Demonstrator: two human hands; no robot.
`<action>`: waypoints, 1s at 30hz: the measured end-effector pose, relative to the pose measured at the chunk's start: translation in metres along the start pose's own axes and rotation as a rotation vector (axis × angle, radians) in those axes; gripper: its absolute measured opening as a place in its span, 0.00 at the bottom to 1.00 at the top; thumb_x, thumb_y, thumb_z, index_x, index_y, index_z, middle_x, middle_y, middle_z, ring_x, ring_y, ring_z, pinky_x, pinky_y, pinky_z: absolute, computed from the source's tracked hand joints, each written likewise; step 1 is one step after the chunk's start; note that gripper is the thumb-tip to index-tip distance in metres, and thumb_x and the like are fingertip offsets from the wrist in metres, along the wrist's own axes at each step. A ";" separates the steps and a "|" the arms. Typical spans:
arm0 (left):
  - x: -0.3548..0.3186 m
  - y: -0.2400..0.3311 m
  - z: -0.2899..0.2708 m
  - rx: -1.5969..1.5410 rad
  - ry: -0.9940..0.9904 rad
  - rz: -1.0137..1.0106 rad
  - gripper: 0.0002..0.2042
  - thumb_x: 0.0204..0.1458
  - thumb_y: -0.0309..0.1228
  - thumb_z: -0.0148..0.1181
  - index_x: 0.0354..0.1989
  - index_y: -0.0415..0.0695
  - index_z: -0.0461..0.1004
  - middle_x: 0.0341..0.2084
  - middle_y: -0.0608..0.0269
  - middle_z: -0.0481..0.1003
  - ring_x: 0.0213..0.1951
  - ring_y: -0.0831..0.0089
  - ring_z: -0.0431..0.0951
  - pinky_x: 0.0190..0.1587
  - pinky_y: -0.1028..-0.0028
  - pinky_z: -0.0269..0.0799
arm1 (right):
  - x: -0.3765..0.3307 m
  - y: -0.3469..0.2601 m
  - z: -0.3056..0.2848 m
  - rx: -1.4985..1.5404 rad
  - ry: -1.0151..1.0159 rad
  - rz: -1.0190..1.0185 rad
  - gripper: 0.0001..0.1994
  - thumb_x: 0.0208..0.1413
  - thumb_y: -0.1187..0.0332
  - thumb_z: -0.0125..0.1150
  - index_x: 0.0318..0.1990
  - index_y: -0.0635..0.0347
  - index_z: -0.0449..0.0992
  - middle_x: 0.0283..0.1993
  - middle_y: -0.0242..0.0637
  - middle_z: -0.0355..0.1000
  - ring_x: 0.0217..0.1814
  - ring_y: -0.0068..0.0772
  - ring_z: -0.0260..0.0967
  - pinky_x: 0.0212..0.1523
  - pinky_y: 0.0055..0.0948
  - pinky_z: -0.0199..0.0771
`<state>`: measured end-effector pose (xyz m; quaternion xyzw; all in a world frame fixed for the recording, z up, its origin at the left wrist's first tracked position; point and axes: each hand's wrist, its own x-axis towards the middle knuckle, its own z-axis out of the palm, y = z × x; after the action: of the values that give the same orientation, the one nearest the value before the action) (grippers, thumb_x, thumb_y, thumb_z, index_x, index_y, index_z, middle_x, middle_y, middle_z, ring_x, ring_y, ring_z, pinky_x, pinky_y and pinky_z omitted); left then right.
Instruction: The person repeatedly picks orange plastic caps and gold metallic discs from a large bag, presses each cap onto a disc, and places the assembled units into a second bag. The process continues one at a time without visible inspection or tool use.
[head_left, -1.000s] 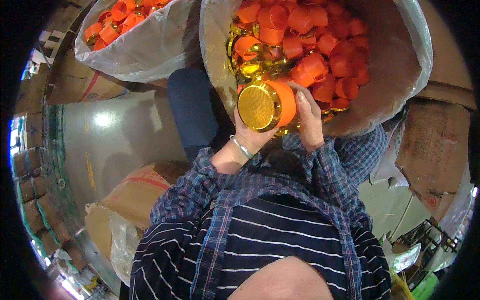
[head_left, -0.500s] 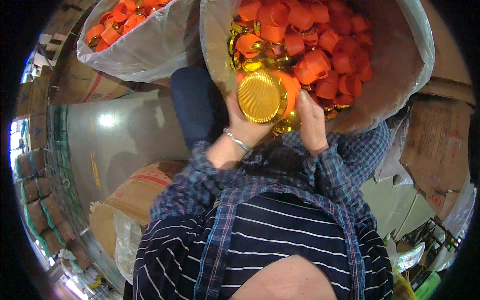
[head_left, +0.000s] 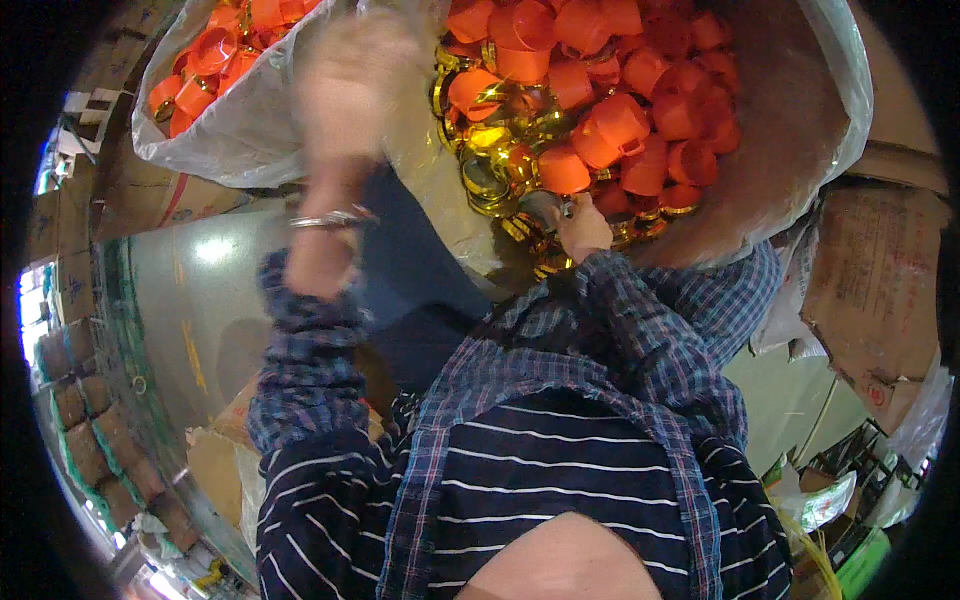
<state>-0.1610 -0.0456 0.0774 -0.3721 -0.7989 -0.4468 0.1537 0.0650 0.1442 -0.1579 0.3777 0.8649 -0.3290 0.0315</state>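
Left hand (head_left: 345,85) is up near the smaller bag (head_left: 215,140), too blurred to tell if its grip holds anything. Right hand (head_left: 580,225) is down in the big bag (head_left: 830,120) w/ fingers closed among gold rings (head_left: 490,180) below orange caps (head_left: 620,120). Risk: caps look loosely heaped, so digging could tip some over the rim.

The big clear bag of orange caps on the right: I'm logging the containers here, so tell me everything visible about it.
The clear plastic bag is thin, crinkled film, open at the top with its rim rolled outward. It is filled with orange caps in a loose heap and shiny gold rings along the near left side. The right hand reaches into the near edge among the rings. A cardboard box sits beside it on the right.
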 end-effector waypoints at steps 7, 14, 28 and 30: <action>-0.083 0.014 0.201 -0.110 -0.699 -0.408 0.14 0.56 0.37 0.60 0.43 0.38 0.77 0.39 0.50 0.80 0.41 0.56 0.81 0.45 0.63 0.75 | 0.018 0.006 -0.015 0.081 -0.067 0.107 0.17 0.53 0.60 0.64 0.48 0.58 0.77 0.44 0.49 0.78 0.49 0.56 0.75 0.47 0.48 0.75; -0.062 0.031 0.294 0.129 -0.588 -0.234 0.44 0.42 0.53 0.71 0.66 0.45 0.58 0.54 0.40 0.68 0.59 0.45 0.67 0.60 0.54 0.61 | -0.019 0.019 -0.068 0.263 -0.044 0.096 0.17 0.53 0.61 0.65 0.45 0.65 0.78 0.38 0.51 0.79 0.40 0.43 0.79 0.42 0.36 0.76; -0.053 0.000 0.277 -0.012 -0.752 -0.365 0.37 0.46 0.48 0.65 0.66 0.56 0.61 0.54 0.46 0.68 0.54 0.46 0.71 0.57 0.53 0.65 | -0.013 0.041 -0.115 0.830 0.378 0.210 0.11 0.62 0.65 0.60 0.41 0.66 0.77 0.33 0.33 0.72 0.34 0.22 0.65 0.36 0.28 0.67; -0.048 -0.004 0.278 -0.295 -0.826 -0.602 0.37 0.44 0.46 0.65 0.67 0.59 0.61 0.59 0.40 0.67 0.59 0.43 0.69 0.62 0.51 0.62 | -0.014 0.040 -0.114 0.803 0.368 0.254 0.11 0.62 0.65 0.60 0.40 0.66 0.77 0.32 0.32 0.72 0.34 0.22 0.65 0.36 0.28 0.67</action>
<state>-0.1076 0.1617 -0.1063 -0.2887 -0.7931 -0.3950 -0.3627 0.1240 0.2230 -0.0868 0.5152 0.6071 -0.5589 -0.2315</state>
